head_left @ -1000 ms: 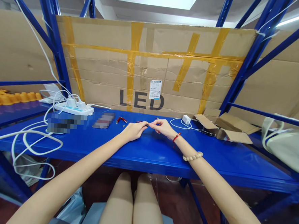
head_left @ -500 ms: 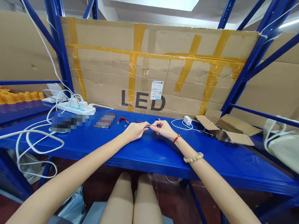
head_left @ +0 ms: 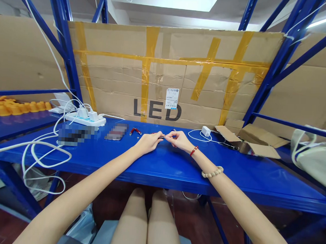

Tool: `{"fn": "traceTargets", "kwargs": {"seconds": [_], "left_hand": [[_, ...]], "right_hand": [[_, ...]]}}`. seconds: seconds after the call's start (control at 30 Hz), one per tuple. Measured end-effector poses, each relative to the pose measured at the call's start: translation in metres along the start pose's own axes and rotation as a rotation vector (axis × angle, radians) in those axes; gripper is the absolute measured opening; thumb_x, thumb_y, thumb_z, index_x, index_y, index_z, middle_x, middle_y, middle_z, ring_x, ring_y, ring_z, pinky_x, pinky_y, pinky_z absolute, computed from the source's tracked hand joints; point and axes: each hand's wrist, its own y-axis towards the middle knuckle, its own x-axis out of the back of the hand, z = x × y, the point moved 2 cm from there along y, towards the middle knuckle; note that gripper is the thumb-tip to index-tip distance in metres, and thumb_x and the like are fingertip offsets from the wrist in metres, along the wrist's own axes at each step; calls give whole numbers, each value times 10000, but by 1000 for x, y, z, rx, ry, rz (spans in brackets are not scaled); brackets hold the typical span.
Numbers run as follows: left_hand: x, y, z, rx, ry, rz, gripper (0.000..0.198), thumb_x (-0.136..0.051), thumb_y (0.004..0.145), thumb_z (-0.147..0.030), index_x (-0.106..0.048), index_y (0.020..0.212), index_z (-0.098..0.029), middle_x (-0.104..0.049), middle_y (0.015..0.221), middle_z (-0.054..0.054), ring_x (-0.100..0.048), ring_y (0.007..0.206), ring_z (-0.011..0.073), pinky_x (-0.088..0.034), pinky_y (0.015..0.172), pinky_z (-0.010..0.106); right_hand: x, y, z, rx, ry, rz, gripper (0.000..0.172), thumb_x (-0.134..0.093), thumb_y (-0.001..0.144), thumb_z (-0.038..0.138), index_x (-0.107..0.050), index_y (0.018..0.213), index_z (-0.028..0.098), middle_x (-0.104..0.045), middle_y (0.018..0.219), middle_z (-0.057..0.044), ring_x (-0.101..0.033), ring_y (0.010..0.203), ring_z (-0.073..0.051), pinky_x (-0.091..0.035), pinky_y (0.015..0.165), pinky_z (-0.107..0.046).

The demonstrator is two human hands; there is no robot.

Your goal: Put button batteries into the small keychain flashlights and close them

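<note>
My left hand [head_left: 149,142] is closed around a small dark object [head_left: 161,137] whose tip sticks out between thumb and finger; its shape is too small to tell. Close beside it, my right hand [head_left: 177,140] pinches at the end of that object, and what its fingertips hold is too small to name. Both hands are just above the blue table [head_left: 160,169]. Left of them lies a red folded item [head_left: 135,131], with a tiny round piece below it. A phone-like flat object [head_left: 116,132] rests farther left.
A white power strip [head_left: 87,120] with tangled cables is at the left. On the right are a white charger [head_left: 206,131] with its cord and an opened cardboard box [head_left: 257,140]. A large carton [head_left: 116,78] stands behind the table, between blue posts.
The camera view has shifted slightly, moving the scene a little to the right. Both hands keep nearly the same pose, and the dark tip shows slightly more between them.
</note>
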Motion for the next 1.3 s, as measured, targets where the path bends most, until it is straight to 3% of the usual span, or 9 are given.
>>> {"fn": "traceTargets", "kwargs": {"seconds": [0.3,0.77,1.03,1.17,1.3], "left_hand": [[-3,-1,3,-60,-48,-15,94,-367,912,-237,-454,909,-201,-652,1052,41,-630,948,181,-497,704,247],[0,-2,-1,-128,-52,11,193,-381,901,-200,-510,1045,-197,-654,1031,44,-623,945,172,-482,761,258],[-2,0,3,-87,-65,-5,229,-379,902,-199,-489,1103,-196,-626,1110,48,-599,997,161,-467,807,248],[-1,1,2,-45,-44,-2,211,-380,896,-194,-505,1066,-197,-641,1062,43,-611,961,165,-474,758,241],[0,3,1,37,-11,-9,195,-370,897,-210,-521,1018,-192,-662,962,44,-638,849,179,-473,646,237]], "right_hand": [[2,-1,-1,-6,-4,50,423,-681,558,528,-600,664,127,-463,413,59,-378,353,-40,-292,374,-188],[2,-5,-3,-82,-19,164,436,-661,585,559,-532,596,143,-452,400,59,-368,359,-40,-299,393,-185],[-11,-3,-2,-138,-10,254,576,-448,694,702,-567,671,138,-451,408,39,-419,372,-64,-330,385,-185],[-13,-1,-1,-105,-52,227,578,-438,722,681,-614,677,132,-455,410,32,-441,373,-73,-340,386,-188],[-5,2,-2,-15,-124,64,484,-547,695,608,-651,688,136,-502,454,25,-428,364,-64,-322,399,-196]]}}
